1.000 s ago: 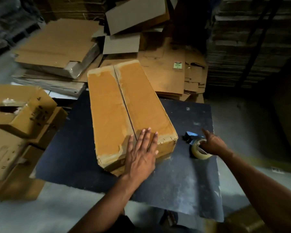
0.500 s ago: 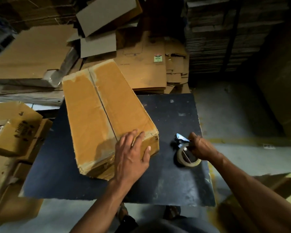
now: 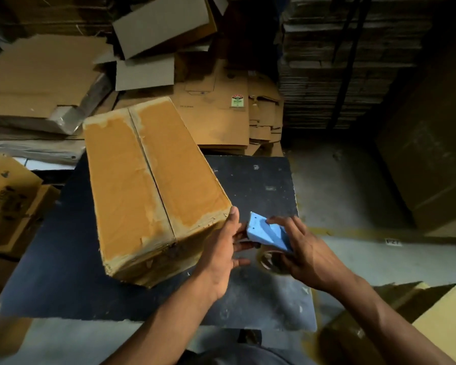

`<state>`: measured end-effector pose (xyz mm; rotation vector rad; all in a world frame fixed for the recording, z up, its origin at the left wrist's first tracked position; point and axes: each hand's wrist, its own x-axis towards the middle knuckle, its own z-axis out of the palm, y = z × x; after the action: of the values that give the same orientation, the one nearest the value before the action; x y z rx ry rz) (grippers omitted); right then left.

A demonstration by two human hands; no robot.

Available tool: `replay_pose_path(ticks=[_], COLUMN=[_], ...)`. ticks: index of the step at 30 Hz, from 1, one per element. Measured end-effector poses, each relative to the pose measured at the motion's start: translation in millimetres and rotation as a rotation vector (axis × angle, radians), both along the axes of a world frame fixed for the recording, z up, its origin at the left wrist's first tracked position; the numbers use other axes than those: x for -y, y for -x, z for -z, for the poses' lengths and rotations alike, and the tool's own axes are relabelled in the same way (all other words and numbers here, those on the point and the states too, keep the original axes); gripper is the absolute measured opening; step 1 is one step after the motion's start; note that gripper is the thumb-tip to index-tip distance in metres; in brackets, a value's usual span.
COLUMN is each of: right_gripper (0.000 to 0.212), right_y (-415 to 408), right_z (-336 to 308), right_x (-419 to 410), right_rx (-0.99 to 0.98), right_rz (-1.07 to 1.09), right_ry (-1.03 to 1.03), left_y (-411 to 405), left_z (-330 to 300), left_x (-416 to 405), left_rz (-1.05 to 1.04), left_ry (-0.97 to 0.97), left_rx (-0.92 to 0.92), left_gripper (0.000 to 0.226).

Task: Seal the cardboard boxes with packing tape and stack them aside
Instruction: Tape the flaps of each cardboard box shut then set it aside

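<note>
A long brown cardboard box [image 3: 148, 185] lies on the dark table [image 3: 261, 180], its two top flaps closed with a bare seam down the middle. Just right of the box's near corner, my right hand [image 3: 308, 254] grips a blue tape dispenser [image 3: 267, 231] lifted off the table, with the clear tape roll [image 3: 270, 260] showing under it. My left hand [image 3: 221, 248] is off the box and pinches at the dispenser's front end; what lies between its fingers is hidden.
Flattened cardboard sheets [image 3: 37, 83] pile up behind and to the left of the table. Brown boxes [image 3: 8, 196] stand at the left. A yellow box [image 3: 442, 320] sits at the lower right. Tall stacked cardboard [image 3: 340, 61] rises at the back right.
My right hand has lifted the tape dispenser from the table toward the box. My left hand has left the box top and come to the dispenser's front.
</note>
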<state>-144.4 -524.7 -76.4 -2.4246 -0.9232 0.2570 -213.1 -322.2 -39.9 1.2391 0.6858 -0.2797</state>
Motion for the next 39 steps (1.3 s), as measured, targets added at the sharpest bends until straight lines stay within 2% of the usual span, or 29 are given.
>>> replay_pose_path(ticks=[3, 5, 8, 10, 13, 16, 18, 23, 29, 31, 39], right_gripper=[0.075, 0.087, 0.092, 0.092, 0.09, 0.083, 0.075, 0.067, 0.072, 0.071, 0.065], right_y=[-3, -10, -18, -18, -13, -10, -11, -34, -44, -43, -33], right_z=[-20, -35, -67, -84, -97, -101, -101, -104, -93, -92, -94], right_x=[-20, -35, -69, -100, -146, -179, -194, -199, -203, -210, -225], right_rx=[0.162, 0.206, 0.22, 0.234, 0.28, 0.259, 0.222, 0.23, 0.259, 0.255, 0.288], right_rz=[-0.082, -0.148, -0.27, -0.388, -0.564, -0.717, -0.821, -0.92, -0.896, -0.887, -0.882], right_ry=[0.066, 0.085, 0.058, 0.088, 0.156, 0.19, 0.21, 0.314, 0.447, 0.441, 0.5], left_y=[10, 19, 35, 45, 61, 84, 101, 138, 143, 139, 131], left_z=[-23, -30, -36, -38, -34, -26, -21, 2, 26, 33, 56], left_x=[-11, -23, -44, -58, -79, -110, -127, -167, -180, -180, -186], left_rz=[-0.058, -0.166, -0.411, -0.565, -0.733, -0.847, -0.889, -1.047, -1.056, -1.069, -1.146], left_ry=[0.01, 0.08, 0.371, 0.469, 0.379, 0.082, -0.023, -0.039, 0.022, -0.004, -0.125], left_rx=[0.045, 0.067, 0.037, 0.019, -0.014, -0.021, -0.019, -0.058, -0.06, -0.053, -0.019], left_gripper=[0.049, 0.04, 0.021, 0.017, 0.016, 0.014, 0.01, 0.012, 0.015, 0.022, 0.025])
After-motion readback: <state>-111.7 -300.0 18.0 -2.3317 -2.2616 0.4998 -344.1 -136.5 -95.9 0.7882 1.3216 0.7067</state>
